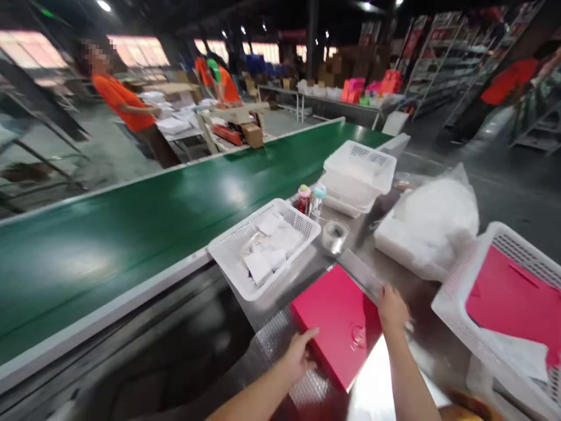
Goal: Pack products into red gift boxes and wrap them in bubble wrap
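Head camera, factory floor: a red box (335,324) lies flat on a workbench (423,301) between a worker's two bare hands, its long axis running from far left to near right. The left hand (299,358) touches the long near-left side, thumb over the top edge and fingers bent against the side; how firmly it grips cannot be told. The right hand (393,310), fingers curled narrow, sits just beside the far-right edge, where a pale strip (363,272) stretches from near a tape roll (335,247); whether the fingers pinch it cannot be told. Both hands are close to the box, the left being the one plainly in contact. Beyond the box's far-left end, a white basket (302,223) of papers limits room. A second basket (452,310), holding pink-red items (508,295), stands apart at right, bench surface between. Bubble wrap (277,334) borders the near-left side.
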### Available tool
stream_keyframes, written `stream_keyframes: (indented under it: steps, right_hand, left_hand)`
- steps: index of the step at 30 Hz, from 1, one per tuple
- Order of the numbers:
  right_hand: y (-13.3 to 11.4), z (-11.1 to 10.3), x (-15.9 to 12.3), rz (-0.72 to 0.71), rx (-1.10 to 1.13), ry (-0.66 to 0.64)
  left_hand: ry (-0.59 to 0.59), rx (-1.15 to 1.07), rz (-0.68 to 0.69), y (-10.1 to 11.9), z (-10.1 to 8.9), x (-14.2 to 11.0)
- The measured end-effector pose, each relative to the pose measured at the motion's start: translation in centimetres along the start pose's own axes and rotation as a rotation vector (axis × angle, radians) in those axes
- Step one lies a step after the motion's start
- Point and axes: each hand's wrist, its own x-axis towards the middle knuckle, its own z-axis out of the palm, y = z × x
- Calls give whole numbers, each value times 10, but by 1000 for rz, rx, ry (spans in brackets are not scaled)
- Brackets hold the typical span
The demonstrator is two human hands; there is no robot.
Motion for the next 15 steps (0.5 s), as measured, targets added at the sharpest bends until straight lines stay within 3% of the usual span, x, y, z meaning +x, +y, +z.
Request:
stream_keyframes:
  steps: [7,15]
  right_hand:
    - [1,-38,41,-58,-110,-51]
    - [-1,-59,70,-27,-148,-53]
  left_hand:
    - [-21,-62,-18,-2,-38,-17]
    - [-50,-24,0,0,-46,-13]
